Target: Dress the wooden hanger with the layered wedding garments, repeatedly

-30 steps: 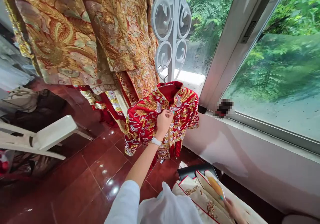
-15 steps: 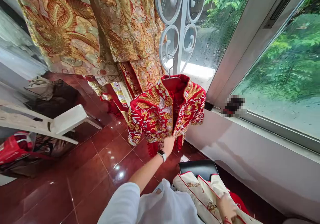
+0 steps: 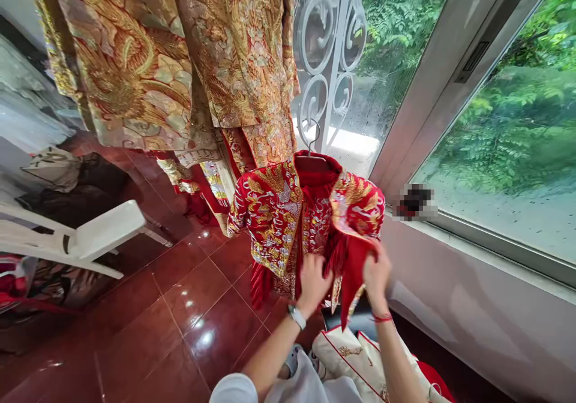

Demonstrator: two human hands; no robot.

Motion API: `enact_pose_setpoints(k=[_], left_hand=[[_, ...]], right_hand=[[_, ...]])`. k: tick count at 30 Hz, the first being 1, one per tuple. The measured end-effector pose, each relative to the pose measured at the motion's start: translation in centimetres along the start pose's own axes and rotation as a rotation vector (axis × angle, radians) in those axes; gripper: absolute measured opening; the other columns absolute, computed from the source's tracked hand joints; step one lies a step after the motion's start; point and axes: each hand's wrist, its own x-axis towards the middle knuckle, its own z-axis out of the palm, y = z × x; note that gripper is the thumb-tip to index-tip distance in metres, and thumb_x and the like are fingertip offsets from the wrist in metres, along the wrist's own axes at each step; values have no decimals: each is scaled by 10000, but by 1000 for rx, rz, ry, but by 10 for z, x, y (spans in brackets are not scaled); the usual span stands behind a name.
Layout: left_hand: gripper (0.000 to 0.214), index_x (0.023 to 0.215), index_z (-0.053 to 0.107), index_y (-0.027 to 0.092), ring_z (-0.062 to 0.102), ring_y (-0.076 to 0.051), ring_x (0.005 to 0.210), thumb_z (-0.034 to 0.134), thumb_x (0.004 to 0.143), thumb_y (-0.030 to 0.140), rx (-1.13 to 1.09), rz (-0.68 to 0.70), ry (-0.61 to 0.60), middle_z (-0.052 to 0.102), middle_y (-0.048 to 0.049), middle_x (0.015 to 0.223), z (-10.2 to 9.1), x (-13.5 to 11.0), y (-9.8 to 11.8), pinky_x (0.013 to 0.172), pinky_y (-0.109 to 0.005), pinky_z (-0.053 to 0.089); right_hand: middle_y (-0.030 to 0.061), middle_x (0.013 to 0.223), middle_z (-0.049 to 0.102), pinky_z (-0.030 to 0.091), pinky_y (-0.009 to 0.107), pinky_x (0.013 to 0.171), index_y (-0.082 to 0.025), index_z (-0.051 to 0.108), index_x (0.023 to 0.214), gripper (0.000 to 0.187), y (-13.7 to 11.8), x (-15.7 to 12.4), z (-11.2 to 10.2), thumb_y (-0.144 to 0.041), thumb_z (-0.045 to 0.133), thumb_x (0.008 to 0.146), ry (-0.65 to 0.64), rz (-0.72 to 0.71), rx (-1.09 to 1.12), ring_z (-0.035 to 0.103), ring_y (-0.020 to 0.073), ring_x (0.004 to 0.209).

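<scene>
A red jacket (image 3: 274, 217) with gold and silver embroidery hangs open at the front on a hanger (image 3: 311, 157). Inside it shows more red embroidered cloth with red tassels. My right hand (image 3: 377, 274), a red string at its wrist, grips the lower edge of the jacket's right front panel and folds it outward, baring plain red lining (image 3: 355, 271). Curled fingers of my left hand (image 3: 314, 280), with a watch (image 3: 297, 316) on the wrist, are at the inner red cloth in the middle; their tips are partly hidden.
Gold embroidered garments (image 3: 234, 49) hang at upper left, near white scrolled ironwork (image 3: 333, 61). A white chair (image 3: 108, 229) stands on the left. Cream garments with red piping (image 3: 346, 355) lie on a black seat below. A window ledge (image 3: 472, 247) runs along the right.
My right hand has risen from the cream garments to the jacket and turned its right front panel outward. My left hand stays low at the jacket's middle, slightly lower in view.
</scene>
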Motion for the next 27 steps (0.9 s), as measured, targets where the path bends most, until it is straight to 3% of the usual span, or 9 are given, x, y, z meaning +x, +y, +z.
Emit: enact_pose_setpoints(k=[3, 5, 8, 12, 16, 18, 20, 23, 27], left_hand=[[578, 1326, 498, 80, 528, -399, 1270, 698, 844, 328, 128, -109, 427, 527, -270, 1323, -54, 57, -19, 1036, -530, 458], [594, 1368, 458, 89, 617, -375, 1149, 676, 851, 285, 139, -81, 419, 522, -264, 1351, -84, 79, -36, 918, -482, 524], [413, 1324, 531, 145, 681, -293, 986, 542, 913, 195, 127, 70, 357, 610, -190, 1271, -128, 79, -72, 856, -423, 549], [319, 1199, 636, 162, 654, -269, 1027, 477, 921, 159, 145, 194, 660, 659, -129, 1092, -215, 87, -120, 929, -396, 528], [379, 1289, 596, 144, 624, -310, 1135, 486, 927, 159, 266, 91, 666, 635, -173, 1243, -286, 161, -125, 951, -424, 517], [393, 1297, 591, 121, 648, -324, 1096, 478, 921, 135, 286, 63, 572, 670, -189, 1196, -286, 198, -120, 920, -436, 527], [408, 1268, 611, 118, 673, -311, 1044, 459, 892, 83, 266, 84, 513, 693, -184, 1154, -264, 217, -122, 896, -417, 532], [453, 1231, 626, 129, 653, -302, 1112, 418, 839, 31, 211, 112, 484, 665, -183, 1222, -214, 213, -144, 936, -400, 516], [493, 1238, 608, 120, 618, -295, 1188, 399, 801, 29, 52, 85, 430, 676, -173, 1208, -167, 201, -181, 1000, -416, 490]], right_hand=[[105, 978, 708, 515, 397, 867, -156, 689, 1021, 340, -20, 38, -59, -368, 538, 803, 257, -111, -21, 648, 251, 897], [93, 953, 714, 519, 367, 805, -153, 699, 1047, 433, -35, 59, -88, -451, 681, 733, 272, -174, -91, 642, 241, 839], [81, 833, 703, 488, 330, 695, -134, 722, 993, 480, -46, 86, -114, -520, 724, 708, 319, -204, -174, 593, 211, 707], [68, 701, 659, 436, 324, 650, -127, 730, 893, 434, -27, 113, -117, -529, 619, 773, 398, -181, -286, 525, 193, 623], [136, 880, 739, 459, 353, 721, -134, 741, 958, 451, 14, 97, -81, -485, 540, 757, 216, -40, -256, 620, 259, 766], [146, 883, 747, 473, 365, 728, -149, 737, 872, 407, 35, 63, -55, -469, 534, 724, 53, 72, -186, 627, 272, 783], [120, 711, 714, 479, 359, 662, -187, 673, 662, 288, 53, 18, -32, -443, 539, 673, -127, 192, -99, 587, 251, 680], [71, 532, 620, 483, 345, 575, -242, 538, 485, 245, 68, -46, -14, -458, 557, 600, -167, 251, -58, 529, 226, 579], [78, 579, 638, 528, 352, 601, -262, 523, 471, 266, 63, -95, -26, -511, 556, 561, -241, 370, 30, 554, 249, 644]])
